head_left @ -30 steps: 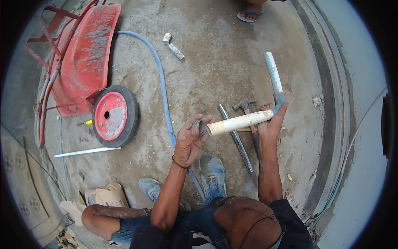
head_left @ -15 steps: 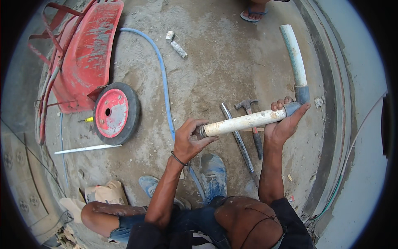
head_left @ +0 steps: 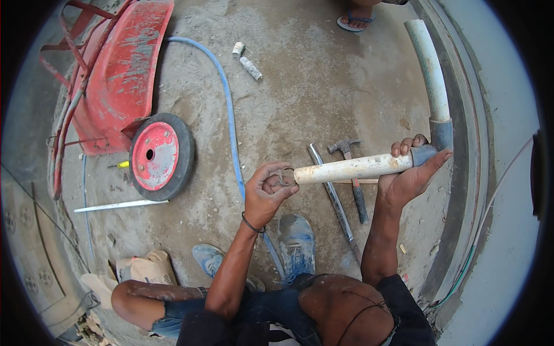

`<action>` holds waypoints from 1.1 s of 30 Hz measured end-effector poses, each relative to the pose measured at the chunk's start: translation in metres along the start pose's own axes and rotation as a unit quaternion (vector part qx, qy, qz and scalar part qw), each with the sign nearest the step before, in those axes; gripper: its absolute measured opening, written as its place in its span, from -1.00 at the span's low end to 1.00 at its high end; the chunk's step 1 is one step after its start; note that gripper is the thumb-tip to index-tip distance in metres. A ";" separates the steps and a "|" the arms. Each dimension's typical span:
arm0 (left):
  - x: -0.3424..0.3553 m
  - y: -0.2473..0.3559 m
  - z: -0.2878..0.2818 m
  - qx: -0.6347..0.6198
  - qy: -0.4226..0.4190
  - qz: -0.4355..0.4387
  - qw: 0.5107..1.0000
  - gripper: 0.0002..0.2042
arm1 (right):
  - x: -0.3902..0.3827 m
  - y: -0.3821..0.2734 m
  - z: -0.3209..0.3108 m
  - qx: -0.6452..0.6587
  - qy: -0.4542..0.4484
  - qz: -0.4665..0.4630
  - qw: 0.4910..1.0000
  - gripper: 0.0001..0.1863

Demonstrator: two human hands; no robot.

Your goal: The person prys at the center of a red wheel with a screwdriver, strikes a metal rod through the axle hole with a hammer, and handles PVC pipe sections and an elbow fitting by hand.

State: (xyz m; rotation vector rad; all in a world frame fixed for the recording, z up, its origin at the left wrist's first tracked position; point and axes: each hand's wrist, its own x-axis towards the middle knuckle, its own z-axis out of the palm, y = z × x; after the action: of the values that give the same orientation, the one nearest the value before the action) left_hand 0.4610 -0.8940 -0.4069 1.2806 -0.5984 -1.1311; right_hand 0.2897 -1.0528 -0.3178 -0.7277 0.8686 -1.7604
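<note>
My right hand (head_left: pixel 411 173) is wrapped round a dirty white plastic pipe (head_left: pixel 346 169) near its grey elbow fitting (head_left: pixel 443 136). From that elbow a second white pipe (head_left: pixel 428 69) with a greenish side runs away to the far right. At the pipe's near left end, my left hand (head_left: pixel 268 190) pinches a thin grey loop (head_left: pixel 284 175) between thumb and fingers. The loop looks like a ring or bent strip; its material is too small to tell. It sits just off the pipe's end.
On the dusty floor lie a hammer (head_left: pixel 349 167) and a metal bar (head_left: pixel 332 196), partly under the pipe. A blue hose (head_left: pixel 229 115) crosses left of them. Further left are a wheel (head_left: pixel 160 152), a tipped red wheelbarrow (head_left: pixel 118 75) and a thin white pipe (head_left: pixel 121 206). Another person's sandaled foot (head_left: pixel 355 20) is at the top.
The pipe and right hand have shifted to the right. The grey loop has come off the pipe's left end and stays in my left hand.
</note>
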 end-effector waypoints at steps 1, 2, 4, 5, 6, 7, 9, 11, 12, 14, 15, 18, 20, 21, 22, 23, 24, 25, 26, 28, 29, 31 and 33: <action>-0.001 0.001 -0.001 -0.061 0.000 -0.045 0.997 -0.54 | 0.002 0.000 -0.001 0.007 0.004 0.007 1.000 -0.46; -0.001 -0.002 0.000 -0.062 0.001 -0.044 0.997 -0.54 | 0.004 0.001 -0.004 0.007 0.003 0.008 1.000 -0.46; 0.001 -0.008 0.006 -0.250 0.023 0.035 0.967 -0.47 | 0.007 0.007 -0.009 0.011 0.052 0.030 0.998 -0.49; 0.000 -0.008 0.010 -0.248 0.025 0.038 0.968 -0.47 | 0.005 0.011 -0.010 0.014 0.051 0.032 0.998 -0.49; -0.002 -0.008 0.018 -0.277 0.020 0.032 0.960 -0.44 | 0.003 0.015 -0.011 0.009 0.072 0.049 0.996 -0.50; -0.002 -0.009 0.024 -0.305 0.014 0.027 0.952 -0.41 | 0.002 0.019 -0.013 0.004 0.093 0.066 0.993 -0.51; -0.002 -0.013 0.034 -0.310 -0.010 0.030 0.950 -0.37 | 0.001 0.027 -0.018 0.008 0.108 0.080 0.991 -0.51; -0.003 -0.012 0.041 -0.390 -0.003 0.007 0.921 -0.35 | 0.002 0.032 -0.023 0.010 0.124 0.095 0.988 -0.52; -0.003 -0.013 0.043 -0.391 -0.003 0.007 0.920 -0.35 | 0.003 0.032 -0.026 0.012 0.134 0.095 0.986 -0.52; -0.003 -0.018 0.045 -0.385 -0.017 -0.010 0.923 -0.33 | 0.004 0.031 -0.026 0.012 0.144 0.093 0.985 -0.52; -0.005 -0.020 0.044 -0.385 -0.017 -0.010 0.923 -0.33 | 0.001 0.030 -0.023 0.006 0.135 0.086 0.987 -0.51; -0.007 -0.025 0.044 -0.415 0.000 -0.028 0.909 -0.34 | -0.002 0.031 -0.020 0.014 0.133 0.085 0.987 -0.49; -0.007 -0.027 0.045 -0.394 0.013 -0.008 0.919 -0.39 | -0.002 0.031 -0.021 0.027 0.139 0.092 0.986 -0.47; -0.006 -0.026 0.046 -0.395 0.013 -0.008 0.919 -0.39 | -0.002 0.032 -0.023 0.017 0.149 0.094 0.984 -0.47; -0.004 -0.024 0.046 -0.370 0.017 -0.006 0.929 -0.41 | -0.001 0.033 -0.026 0.008 0.159 0.097 0.983 -0.47; -0.003 -0.023 0.045 -0.345 0.022 -0.003 0.938 -0.43 | 0.000 0.034 -0.028 0.007 0.159 0.097 0.983 -0.47; -0.002 -0.023 0.042 -0.346 0.021 -0.003 0.938 -0.43 | 0.002 0.034 -0.031 0.013 0.160 0.105 0.981 -0.46; -0.002 -0.024 0.036 -0.301 0.003 -0.005 0.954 -0.44 | 0.004 0.033 -0.032 0.019 0.162 0.113 0.980 -0.45; -0.001 -0.024 0.033 -0.255 -0.016 -0.006 0.967 -0.45 | 0.004 0.031 -0.032 0.018 0.162 0.111 0.980 -0.45; 0.000 -0.023 0.030 -0.243 -0.014 -0.011 0.970 -0.45 | 0.004 0.028 -0.032 0.021 0.137 0.075 0.988 -0.46; 0.000 -0.022 0.030 -0.230 -0.012 -0.015 0.973 -0.45 | 0.003 0.025 -0.030 0.019 0.138 0.075 0.987 -0.46; 0.001 -0.020 0.035 -0.265 -0.013 -0.016 0.964 -0.47 | 0.002 0.019 -0.022 0.010 0.135 0.051 0.989 -0.47; 0.001 -0.020 0.036 -0.298 -0.012 -0.018 0.954 -0.50 | 0.000 0.016 -0.019 0.011 0.119 0.043 0.992 -0.47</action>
State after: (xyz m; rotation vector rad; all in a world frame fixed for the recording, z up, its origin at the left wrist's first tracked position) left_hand 0.4233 -0.9084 -0.4174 0.7568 -0.2161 -1.2358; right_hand 0.2827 -1.0528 -0.3414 -0.4642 1.0224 -1.7988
